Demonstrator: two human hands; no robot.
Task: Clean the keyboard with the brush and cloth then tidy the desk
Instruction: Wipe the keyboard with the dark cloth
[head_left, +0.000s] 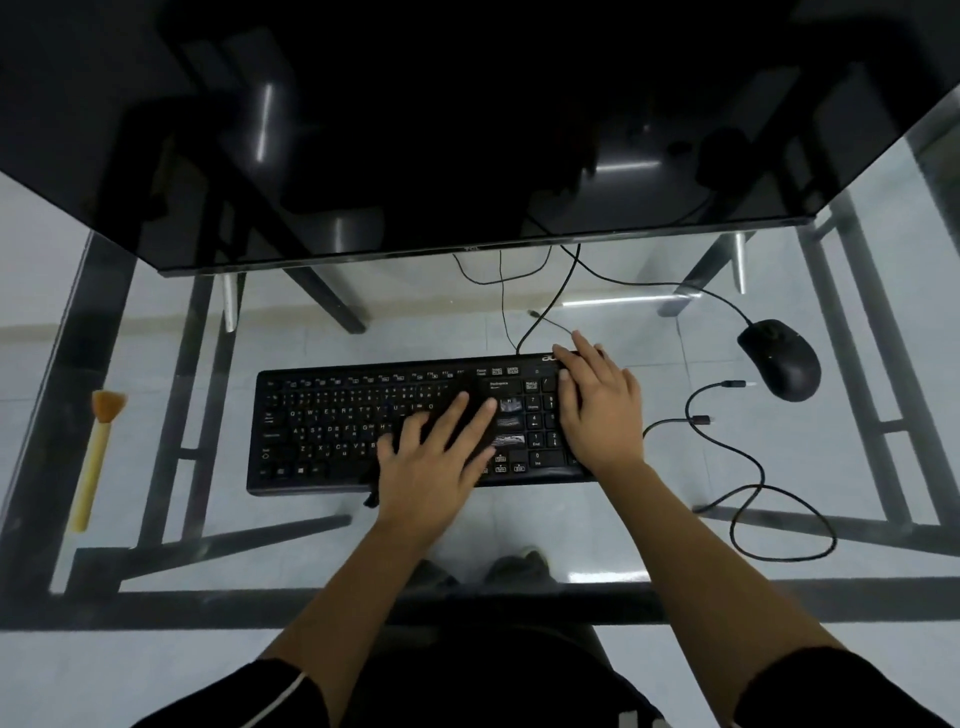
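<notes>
A black keyboard lies in the middle of the glass desk. My left hand presses flat, fingers spread, on a black cloth that covers the keys right of centre; a corner of the cloth hangs over the keyboard's front edge. My right hand rests on the number pad at the keyboard's right end, fingertips at its far edge. A brush with a yellow handle and tan bristles lies by the desk's left edge, apart from both hands.
A large dark monitor stands behind the keyboard. A black mouse sits at the right, its cord running back under the monitor. A loose black cable snakes over the glass right of the keyboard.
</notes>
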